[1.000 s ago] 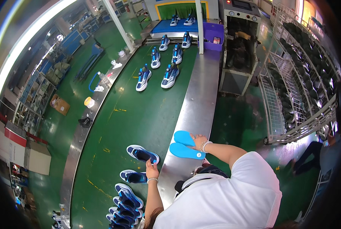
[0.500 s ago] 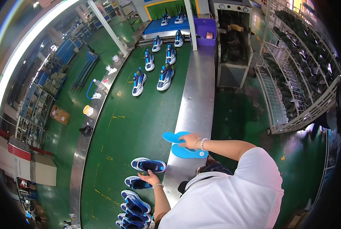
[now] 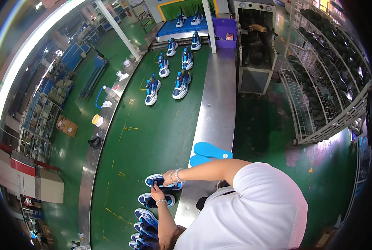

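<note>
On the green belt lies a blue and white sneaker [image 3: 176,186], its opening partly hidden by my hands. My right hand [image 3: 168,178] grips it at the opening, with bent fingers. From the near side my left hand [image 3: 156,193] is closed on a dark part at the same opening, seemingly the tongue. Just below it is a second sneaker [image 3: 144,200], partly covered by my left wrist. Two blue insoles lie on the metal ledge by my right forearm: one insole [image 3: 211,149] shows a white round mark, and the other insole [image 3: 197,160] is partly hidden.
More sneakers [image 3: 144,216] are bunched at the near end of the belt. Several sneakers [image 3: 181,85] stand in two rows farther up. A metal ledge [image 3: 217,104] borders the belt on the right. Beyond it stand a purple bin [image 3: 225,28] and a white wire rack [image 3: 304,75].
My right hand has let go of the blue insole, left on the ledge, and moved left onto the sneaker. My left hand has closed on the sneaker's opening.
</note>
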Action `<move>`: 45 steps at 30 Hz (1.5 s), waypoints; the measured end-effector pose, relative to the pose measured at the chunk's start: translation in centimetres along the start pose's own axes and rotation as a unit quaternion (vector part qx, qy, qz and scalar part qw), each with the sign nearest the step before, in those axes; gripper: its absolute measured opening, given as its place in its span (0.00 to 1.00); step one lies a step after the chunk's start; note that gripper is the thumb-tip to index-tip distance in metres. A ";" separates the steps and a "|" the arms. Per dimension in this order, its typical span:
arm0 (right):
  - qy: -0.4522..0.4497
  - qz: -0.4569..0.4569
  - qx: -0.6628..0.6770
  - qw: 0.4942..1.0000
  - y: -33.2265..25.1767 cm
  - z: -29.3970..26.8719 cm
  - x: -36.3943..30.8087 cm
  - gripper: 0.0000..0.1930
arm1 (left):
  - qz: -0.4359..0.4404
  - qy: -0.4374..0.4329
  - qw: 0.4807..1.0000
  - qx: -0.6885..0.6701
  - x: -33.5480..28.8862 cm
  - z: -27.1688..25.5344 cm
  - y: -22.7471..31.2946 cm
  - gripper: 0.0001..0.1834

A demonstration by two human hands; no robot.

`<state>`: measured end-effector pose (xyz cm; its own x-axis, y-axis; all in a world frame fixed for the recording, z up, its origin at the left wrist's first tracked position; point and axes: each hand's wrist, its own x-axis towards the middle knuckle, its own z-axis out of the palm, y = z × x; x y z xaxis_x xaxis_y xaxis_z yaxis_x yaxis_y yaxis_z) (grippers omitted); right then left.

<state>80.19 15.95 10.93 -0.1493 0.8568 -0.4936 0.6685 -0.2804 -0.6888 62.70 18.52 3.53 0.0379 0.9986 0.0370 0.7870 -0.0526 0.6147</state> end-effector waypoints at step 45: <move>0.119 -0.154 -0.099 0.976 4.0 8.2 -4.8 0.16 | 0.041 0.124 0.989 -0.065 -6.8 -1.4 4.3 0.14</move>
<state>77.57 7.20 6.17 -0.2081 0.9701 -0.1253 0.7494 0.0758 -0.6578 64.96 11.50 7.00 -0.0673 0.9597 0.2729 0.7018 -0.1489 0.6967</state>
